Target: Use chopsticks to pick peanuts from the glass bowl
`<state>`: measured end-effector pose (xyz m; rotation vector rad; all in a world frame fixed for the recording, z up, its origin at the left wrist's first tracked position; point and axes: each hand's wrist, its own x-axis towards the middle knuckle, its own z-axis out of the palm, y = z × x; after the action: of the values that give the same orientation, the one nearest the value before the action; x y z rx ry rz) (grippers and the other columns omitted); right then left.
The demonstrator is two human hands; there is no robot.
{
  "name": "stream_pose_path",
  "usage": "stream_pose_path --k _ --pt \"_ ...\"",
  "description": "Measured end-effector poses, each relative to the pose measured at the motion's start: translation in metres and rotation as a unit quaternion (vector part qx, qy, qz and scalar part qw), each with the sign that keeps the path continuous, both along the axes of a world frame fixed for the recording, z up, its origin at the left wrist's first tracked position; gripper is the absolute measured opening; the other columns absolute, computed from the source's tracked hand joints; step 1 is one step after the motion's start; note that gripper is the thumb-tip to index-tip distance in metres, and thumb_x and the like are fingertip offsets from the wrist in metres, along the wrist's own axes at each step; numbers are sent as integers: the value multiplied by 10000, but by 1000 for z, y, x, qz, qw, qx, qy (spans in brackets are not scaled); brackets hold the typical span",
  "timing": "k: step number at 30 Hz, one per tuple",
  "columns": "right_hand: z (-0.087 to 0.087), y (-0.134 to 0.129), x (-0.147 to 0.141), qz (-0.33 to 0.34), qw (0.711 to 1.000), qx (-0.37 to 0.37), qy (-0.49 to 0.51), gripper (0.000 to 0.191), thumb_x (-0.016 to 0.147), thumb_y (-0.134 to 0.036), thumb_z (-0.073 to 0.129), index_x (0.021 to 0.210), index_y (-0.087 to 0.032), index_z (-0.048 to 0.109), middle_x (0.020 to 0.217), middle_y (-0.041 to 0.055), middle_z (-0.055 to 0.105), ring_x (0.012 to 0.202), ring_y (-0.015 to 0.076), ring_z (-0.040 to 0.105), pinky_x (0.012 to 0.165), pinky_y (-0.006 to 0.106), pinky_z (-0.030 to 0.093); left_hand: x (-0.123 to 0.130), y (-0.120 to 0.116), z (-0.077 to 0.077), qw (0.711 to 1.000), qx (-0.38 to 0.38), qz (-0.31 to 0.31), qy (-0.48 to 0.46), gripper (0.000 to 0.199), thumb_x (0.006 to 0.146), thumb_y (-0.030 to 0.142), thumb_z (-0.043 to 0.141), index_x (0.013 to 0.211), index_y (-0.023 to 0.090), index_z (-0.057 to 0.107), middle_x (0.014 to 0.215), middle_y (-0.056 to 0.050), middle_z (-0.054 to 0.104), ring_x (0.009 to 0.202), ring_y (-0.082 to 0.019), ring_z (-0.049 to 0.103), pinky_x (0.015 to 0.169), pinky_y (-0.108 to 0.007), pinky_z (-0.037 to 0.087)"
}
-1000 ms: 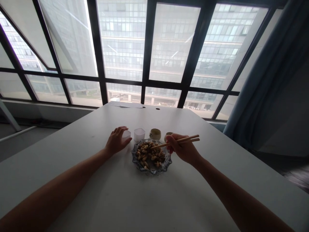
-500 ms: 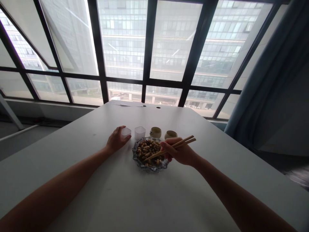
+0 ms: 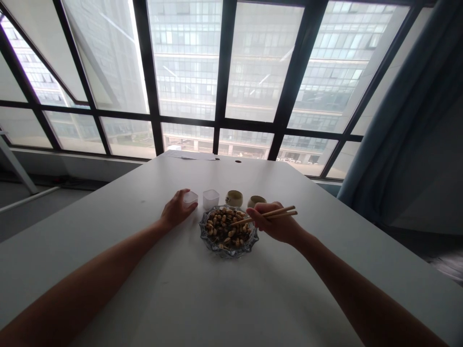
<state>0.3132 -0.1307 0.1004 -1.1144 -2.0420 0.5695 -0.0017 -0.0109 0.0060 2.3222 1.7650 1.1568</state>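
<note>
A scalloped glass bowl full of mixed nuts and seeds sits on the table in the middle of the head view. My right hand grips a pair of wooden chopsticks, their tips down among the nuts near the bowl's centre. Left of the bowl, my left hand is wrapped round a small translucent plastic cup. Beside it stands a second translucent cup. Two small beige tea cups, one with a dark mark and one partly behind my right hand, stand behind the bowl.
The white table reaches toward large framed windows. White sheets lie at its far edge, near a dark round hole. A blue curtain hangs on the right.
The chopsticks' tips have moved from the bowl's front left toward its centre, and my right hand has shifted slightly right. My left hand stays on the plastic cup.
</note>
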Motion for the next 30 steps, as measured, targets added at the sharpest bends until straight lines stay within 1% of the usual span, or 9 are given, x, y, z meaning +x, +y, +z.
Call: stream_pose_path --k 2,4,7,10,12,20,25,30 --pt "3 -1 1 -12 1000 8 1 508 926 -574 525 602 -190 600 511 26 618 437 136 570 424 246 437 0 1 -1 1000 5 -2 1 510 837 452 619 1280 251 463 1305 -101 597 1083 -283 639 895 -420 539" --pt "5 -3 2 -7 1000 9 17 508 945 -569 490 635 -183 606 526 32 631 448 143 591 433 251 460 0 1 -2 1000 6 -2 0 512 836 445 620 1279 238 470 1300 -108 598 1087 -284 636 899 -423 537" --pt "9 -7 0 21 999 -4 35 490 948 -559 495 660 -179 606 541 32 640 463 147 610 438 251 476 0 1 -2 1000 1 -1 0 516 833 442 620 1274 218 476 1301 -117 595 1100 -290 633 909 -428 536" --pt "9 -11 -5 57 998 -16 20 478 950 -549 500 660 -183 606 529 26 631 447 144 600 428 252 471 1 1 -1 1000 -1 -2 3 521 835 444 619 1277 211 471 1304 -118 593 1107 -289 632 910 -426 536" --pt "8 -12 -9 68 997 -20 14 469 951 -546 501 662 -191 602 536 25 633 446 143 596 426 253 467 1 0 0 1000 -1 -3 4 524 840 448 615 1283 210 465 1306 -117 591 1107 -286 632 910 -421 535" --pt "3 -10 -10 68 998 -11 10 466 947 -561 503 659 -205 590 550 28 639 465 148 601 435 258 463 2 0 1 1000 -3 -4 7 538 840 452 610 1289 193 466 1315 -126 583 1130 -295 621 930 -425 524" --pt "4 -11 -12 72 997 -7 0 478 948 -568 495 638 -212 573 542 23 634 459 147 591 434 264 460 3 -1 2 1000 0 -3 2 532 838 455 615 1291 217 471 1310 -114 590 1098 -280 638 909 -414 530" --pt "7 -13 -11 76 997 -17 5 470 937 -578 512 646 -213 567 546 17 637 458 146 606 430 263 474 3 -2 4 1000 -9 -3 4 540 840 458 611 1293 204 463 1322 -120 584 1112 -294 633 908 -426 532"
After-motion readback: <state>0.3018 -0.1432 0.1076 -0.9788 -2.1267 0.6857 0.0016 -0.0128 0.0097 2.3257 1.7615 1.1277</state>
